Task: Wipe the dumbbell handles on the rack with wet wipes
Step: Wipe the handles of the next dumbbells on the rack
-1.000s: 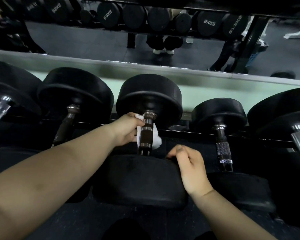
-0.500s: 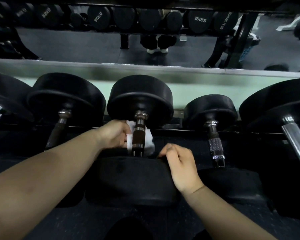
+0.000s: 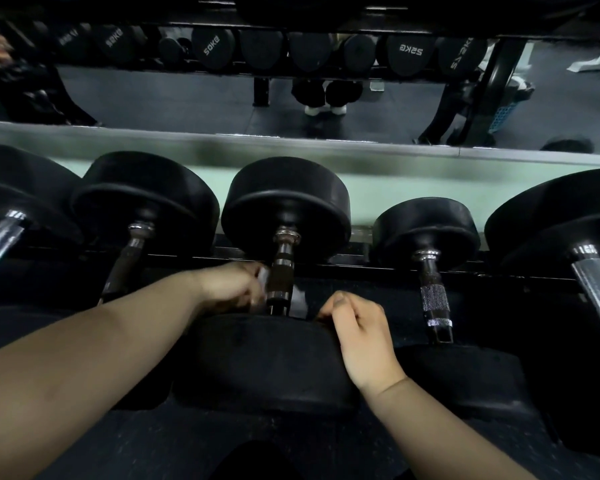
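Black dumbbells lie in a row on the rack, handles pointing toward me. My left hand (image 3: 231, 289) is curled round the lower part of the middle dumbbell's dark metal handle (image 3: 282, 261). The white wet wipe (image 3: 263, 276) shows only as a blurred sliver between my fingers and the handle. My right hand (image 3: 357, 336) rests on the near head (image 3: 267, 358) of that same dumbbell, its fingers curled over the head's far edge. The handle's top, near the far head (image 3: 286, 199), is bare.
To the right lies a smaller dumbbell with a knurled chrome handle (image 3: 434, 296), then a large one with a bright handle (image 3: 594, 285). Two more handles (image 3: 129, 258) lie to the left. Behind the rack a mirror (image 3: 187, 98) reflects the floor and more dumbbells.
My left hand has slid down the middle handle toward the near head, and the wipe is now mostly hidden. My right hand has stayed on the near head.
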The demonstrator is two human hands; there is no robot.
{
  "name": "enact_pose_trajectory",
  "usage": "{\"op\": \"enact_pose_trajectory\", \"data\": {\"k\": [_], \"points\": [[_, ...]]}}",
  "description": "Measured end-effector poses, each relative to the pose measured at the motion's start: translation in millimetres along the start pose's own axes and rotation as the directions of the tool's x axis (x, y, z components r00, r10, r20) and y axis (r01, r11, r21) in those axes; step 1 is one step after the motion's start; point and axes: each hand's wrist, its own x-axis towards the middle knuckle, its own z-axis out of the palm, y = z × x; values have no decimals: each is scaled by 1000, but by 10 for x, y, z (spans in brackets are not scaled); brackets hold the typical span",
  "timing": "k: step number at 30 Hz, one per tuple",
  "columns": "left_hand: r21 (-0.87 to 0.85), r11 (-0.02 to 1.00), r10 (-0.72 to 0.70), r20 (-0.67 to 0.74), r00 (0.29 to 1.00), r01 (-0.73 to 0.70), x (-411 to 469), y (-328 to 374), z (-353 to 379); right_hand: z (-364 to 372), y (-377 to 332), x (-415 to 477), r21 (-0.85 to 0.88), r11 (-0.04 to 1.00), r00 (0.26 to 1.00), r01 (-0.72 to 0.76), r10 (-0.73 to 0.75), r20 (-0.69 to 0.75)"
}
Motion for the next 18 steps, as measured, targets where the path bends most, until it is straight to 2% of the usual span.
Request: {"op": "enact_pose_trajectory", "data": {"k": [2, 4, 5, 6, 8, 11, 13, 14, 16, 18], "points": [[169, 985, -45, -10, 999, 46, -61, -11, -1, -1, 9, 8, 11, 1000, 1000, 5, -5, 5], [146, 989, -20, -83, 996, 32, -84, 22, 7, -1, 31, 7, 17, 1000, 1000, -2, 2, 27], [103, 995, 5, -178, 984, 13, -87, 36, 2, -2, 34, -3, 13, 1000, 999, -15, 15, 31], [35, 999, 28, -300, 953, -18, -104, 47, -19, -11, 20, -15, 11, 999, 999, -30, 30, 30], [-225, 968, 6, -431, 902, -114, -217, 82, -95, -53, -76, -21, -43, 996, 995, -73, 75, 61], [-570, 795, -61, -414, 908, -206, -533, 202, -207, -170, -260, 44, -320, 935, 950, -154, 229, 211], [-689, 670, -8, -380, 925, -278, -772, 286, -238, -271, -412, 97, -470, 861, 896, -196, 352, 272], [-729, 617, 26, -359, 933, -297, -906, 339, -235, -309, -525, 115, -484, 850, 886, -208, 373, 275], [-764, 568, 105, -303, 947, -307, -1224, 510, -180, -383, -872, 129, -335, 879, 871, -339, 428, 240], [-734, 608, 54, -343, 938, -303, -1548, 699, -162, -430, -1311, 127, -64, 858, 812, -510, 505, 294]]}}
